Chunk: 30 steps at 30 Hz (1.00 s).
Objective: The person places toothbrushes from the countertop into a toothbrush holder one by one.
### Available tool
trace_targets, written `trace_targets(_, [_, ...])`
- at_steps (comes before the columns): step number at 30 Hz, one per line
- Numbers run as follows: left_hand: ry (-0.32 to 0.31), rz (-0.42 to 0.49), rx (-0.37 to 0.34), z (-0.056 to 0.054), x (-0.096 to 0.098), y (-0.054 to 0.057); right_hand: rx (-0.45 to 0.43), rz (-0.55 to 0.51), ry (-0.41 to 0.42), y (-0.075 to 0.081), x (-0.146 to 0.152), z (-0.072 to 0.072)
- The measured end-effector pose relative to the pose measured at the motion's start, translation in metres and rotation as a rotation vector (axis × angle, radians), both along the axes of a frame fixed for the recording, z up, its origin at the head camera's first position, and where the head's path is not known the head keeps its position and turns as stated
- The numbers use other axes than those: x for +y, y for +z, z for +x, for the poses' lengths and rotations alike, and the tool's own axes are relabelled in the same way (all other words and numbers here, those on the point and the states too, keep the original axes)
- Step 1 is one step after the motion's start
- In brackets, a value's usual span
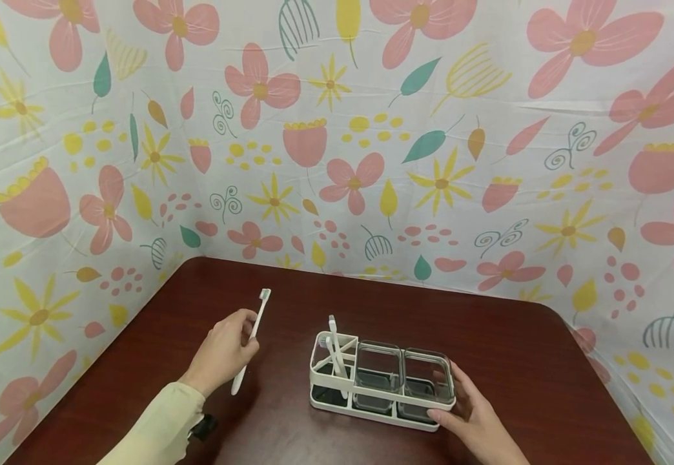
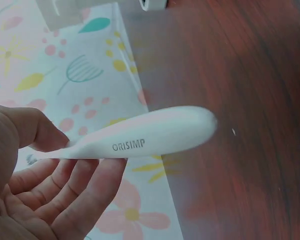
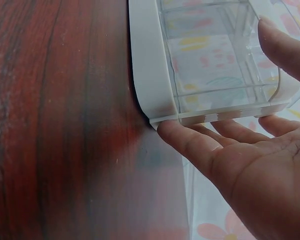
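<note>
My left hand (image 1: 221, 352) pinches a white toothbrush (image 1: 260, 314) between thumb and fingers, left of the holder and above the table. Its bristle head points up and away. In the left wrist view, the toothbrush handle (image 2: 165, 132) bears the letters ORISIMP. A white-framed toothbrush holder (image 1: 372, 389) stands on the table, with two clear cups (image 1: 379, 361) in its middle and right sections. White toothbrushes (image 1: 337, 352) lean in its divided left section. My right hand (image 1: 476, 416) grips the holder's right end, thumb on the near side and fingers at the end face.
The dark red-brown wooden table (image 1: 279, 426) has rounded far corners. A white cloth with printed flowers (image 1: 337, 129) hangs behind it and along the sides. A black band (image 1: 202, 427) shows at the left wrist, below a pale sleeve (image 1: 157, 423).
</note>
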State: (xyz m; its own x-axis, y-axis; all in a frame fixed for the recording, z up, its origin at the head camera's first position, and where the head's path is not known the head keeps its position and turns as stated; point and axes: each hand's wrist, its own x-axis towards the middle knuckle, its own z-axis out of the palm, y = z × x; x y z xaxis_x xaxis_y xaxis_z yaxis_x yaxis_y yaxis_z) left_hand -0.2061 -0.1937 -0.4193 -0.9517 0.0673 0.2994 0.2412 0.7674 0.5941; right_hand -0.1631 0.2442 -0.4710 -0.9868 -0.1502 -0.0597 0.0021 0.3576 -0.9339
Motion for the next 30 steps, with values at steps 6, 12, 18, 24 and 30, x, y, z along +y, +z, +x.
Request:
trace_targets(6, [-0.002, 0.059, 0.095, 0.004, 0.007, 0.007, 0.005, -0.006, -0.005, 0.000, 0.000, 0.001])
trace_targets(12, [-0.032, 0.198, 0.156, 0.009, 0.013, 0.016, 0.013, -0.025, -0.010, -0.001, -0.001, 0.001])
trace_targets(18, [-0.081, 0.342, 0.154, 0.011, 0.021, 0.024, 0.004, -0.001, -0.005, 0.000, -0.001, 0.001])
trace_targets(24, [-0.124, 0.482, 0.154, 0.015, 0.031, 0.033, -0.003, -0.011, -0.006, -0.001, -0.001, 0.000])
trace_targets(30, [-0.145, 0.579, 0.189, 0.018, 0.041, 0.037, 0.004, -0.011, -0.003, 0.000, -0.001, 0.001])
